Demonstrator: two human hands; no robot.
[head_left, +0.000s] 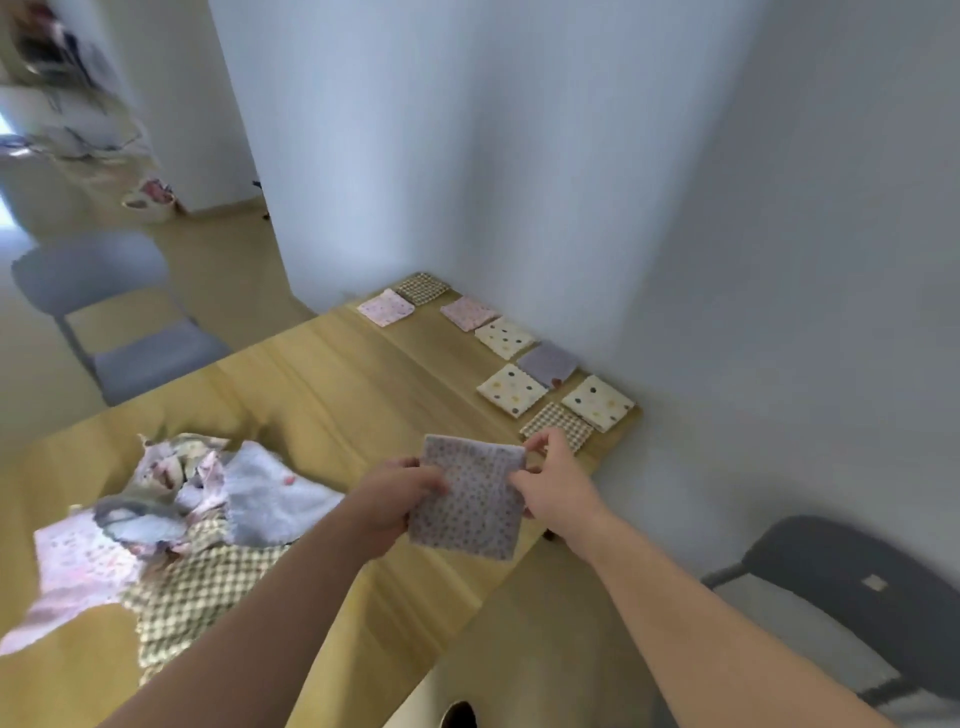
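Light wood table (332, 374), pushed into a corner of plain pale wall (519, 156); wood-tone floor (223, 270) beyond it. The view is blurry, esp. far left, so nothing there can be made out. There are 2 chairs: a grey chair (130, 332) off the table's far-left side & a dark chair (852, 587) on the right, nr the wall.

Along the wall side of the table lie 8 folded squares, flat, in a loose double row:
- 3 cream squares (504, 338) w/ big dots
- 2 pink squares (385, 307)
- 2 checked squares (557, 431), brown & white
- 1 lilac square (548, 364), btw two of the cream ones

On the left of the table is 1 pile (182, 519) of loose cloths: checked, pink & fluffy grey bits, all tangled. Can't count them.

1 dotted cloth (470, 499) is in hand. It's pale lilac-pink w/ small dots all over, approx square, smooth & flat w/ no big creases. The top edge looks slightly jagged, though it's too soft to be sure. It's held up over the near-right part of the table, just this side of the nearer checked square & well apart from the pile.

Left hand (400, 499) grips the cloth's left edge, fingers curled round it. Right hand (550, 483) pinches the right edge nr the top corner, thumb & fingers closed on the fabric. Both forearms are bare, reaching in from below.
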